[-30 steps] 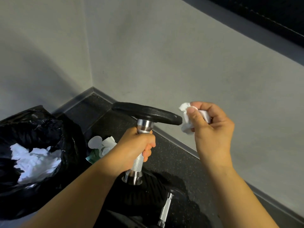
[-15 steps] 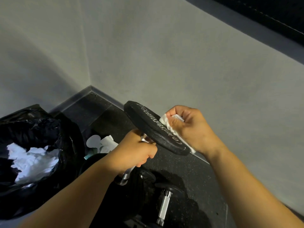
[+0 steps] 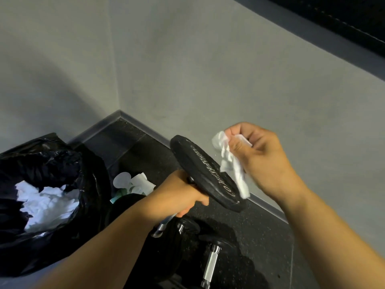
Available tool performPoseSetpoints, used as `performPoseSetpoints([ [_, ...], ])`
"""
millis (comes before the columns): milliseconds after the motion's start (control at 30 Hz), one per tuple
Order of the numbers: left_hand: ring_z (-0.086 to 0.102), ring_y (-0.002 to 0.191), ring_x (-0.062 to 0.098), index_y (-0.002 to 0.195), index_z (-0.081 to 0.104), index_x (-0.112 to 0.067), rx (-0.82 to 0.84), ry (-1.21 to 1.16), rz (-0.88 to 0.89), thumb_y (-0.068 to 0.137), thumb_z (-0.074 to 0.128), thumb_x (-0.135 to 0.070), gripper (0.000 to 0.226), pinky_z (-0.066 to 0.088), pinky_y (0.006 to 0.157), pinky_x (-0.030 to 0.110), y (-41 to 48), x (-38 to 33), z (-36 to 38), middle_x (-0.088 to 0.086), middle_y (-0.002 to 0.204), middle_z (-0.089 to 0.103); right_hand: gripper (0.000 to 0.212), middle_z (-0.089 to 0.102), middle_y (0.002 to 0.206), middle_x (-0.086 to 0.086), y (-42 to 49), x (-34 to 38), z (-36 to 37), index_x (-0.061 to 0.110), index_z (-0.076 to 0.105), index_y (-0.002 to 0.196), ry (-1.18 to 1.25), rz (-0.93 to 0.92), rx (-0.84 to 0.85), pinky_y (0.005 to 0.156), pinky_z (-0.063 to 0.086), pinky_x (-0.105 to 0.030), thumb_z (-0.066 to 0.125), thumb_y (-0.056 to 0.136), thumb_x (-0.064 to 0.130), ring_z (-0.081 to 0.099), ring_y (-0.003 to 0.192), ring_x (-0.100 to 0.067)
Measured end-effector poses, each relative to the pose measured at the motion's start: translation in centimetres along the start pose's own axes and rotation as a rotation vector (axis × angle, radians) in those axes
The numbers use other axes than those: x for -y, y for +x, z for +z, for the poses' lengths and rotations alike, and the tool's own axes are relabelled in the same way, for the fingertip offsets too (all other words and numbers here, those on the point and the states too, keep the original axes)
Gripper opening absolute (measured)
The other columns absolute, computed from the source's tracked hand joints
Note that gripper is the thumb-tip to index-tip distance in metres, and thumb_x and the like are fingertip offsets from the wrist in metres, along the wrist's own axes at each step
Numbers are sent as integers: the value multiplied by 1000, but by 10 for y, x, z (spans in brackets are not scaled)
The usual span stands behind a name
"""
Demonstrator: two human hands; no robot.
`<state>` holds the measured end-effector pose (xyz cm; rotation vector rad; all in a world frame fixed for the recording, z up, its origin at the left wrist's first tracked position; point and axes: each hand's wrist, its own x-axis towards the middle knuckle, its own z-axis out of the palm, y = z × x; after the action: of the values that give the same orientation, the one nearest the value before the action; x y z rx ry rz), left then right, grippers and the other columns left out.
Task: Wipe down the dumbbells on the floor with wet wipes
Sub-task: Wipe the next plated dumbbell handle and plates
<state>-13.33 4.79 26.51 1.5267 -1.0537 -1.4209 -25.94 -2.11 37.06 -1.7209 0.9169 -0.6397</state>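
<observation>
Your left hand point(image 3: 179, 197) fists the tilted dumbbell point(image 3: 206, 174) handle above the floor's corner; your right hand point(image 3: 260, 159) pinches a crumpled wet wipe point(image 3: 231, 163), seemingly brushing the plate's rim.

Black bin bag point(image 3: 62, 163) of crumpled white tissue point(image 3: 48, 203), grey corner walls point(image 3: 187, 69).

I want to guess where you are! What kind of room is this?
Probably a gym corner: a dumbbell held up, another dumbbell on dark speckled flooring, and plain grey walls.
</observation>
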Motion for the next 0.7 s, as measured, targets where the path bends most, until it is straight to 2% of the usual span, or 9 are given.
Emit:
performPoseSetpoints([
  [67,58,66,16,74,56,-28,7,25,34,62,72,-31,20,50,61,31,1,2,1,-8,67,59,13,65,65,-4,-9,12,18,0,60,82,-4,-99,143,50,48,-20,56,91,8,59,53,-7],
  [167,57,61,7,72,59,-27,19,113,58,70,70,-30,12,45,56,22,1,7,6,-13,62,59,14,67,73,-7,-3,8,33,6,63,84,-218,-167,229,57,45,-16,58,93,15,59,61,-3],
  [267,60,57,8,69,62,-21,26,166,25,70,66,-30,10,51,55,29,2,10,8,-8,60,63,15,67,74,-2,19,1,37,11,63,83,-301,-156,150,59,47,-18,58,94,20,59,62,-3],
  [300,66,66,11,74,65,-23,17,179,30,67,66,-34,14,57,64,35,2,10,10,-6,69,68,16,68,75,-1,28,-4,38,12,63,83,-351,-147,102,62,51,-22,58,94,23,61,65,-6],
  [367,69,81,14,82,66,-28,-3,202,47,59,62,-49,31,57,80,43,-3,3,11,-5,80,72,18,69,79,-3,44,-14,38,15,61,81,-446,-116,16,73,55,-36,58,94,27,65,76,-16],
  [433,68,81,15,78,64,-31,-49,192,74,55,58,-54,33,56,82,42,-6,-1,13,-5,77,70,18,69,82,-5,58,-26,37,19,59,79,-487,-58,-37,77,55,-42,56,94,29,65,80,-23],
  [567,61,69,11,63,58,-43,-140,219,95,63,56,-45,2,54,75,35,-7,-7,13,-6,66,63,19,65,82,-4,71,-45,25,20,58,78,-640,83,-67,75,53,-41,54,93,32,61,80,-27],
  [633,62,70,13,64,57,-45,-176,198,94,59,50,-50,10,55,77,37,-6,-8,12,-5,66,63,20,66,85,-7,71,-53,18,18,59,78,-657,154,-60,77,53,-41,53,94,28,61,82,-28],
  [700,63,72,16,65,58,-46,-186,176,88,53,44,-57,22,55,79,41,-6,-8,9,-5,66,61,21,65,80,-6,66,-59,11,12,62,80,-605,222,-55,73,51,-36,52,95,24,59,75,-24],
])
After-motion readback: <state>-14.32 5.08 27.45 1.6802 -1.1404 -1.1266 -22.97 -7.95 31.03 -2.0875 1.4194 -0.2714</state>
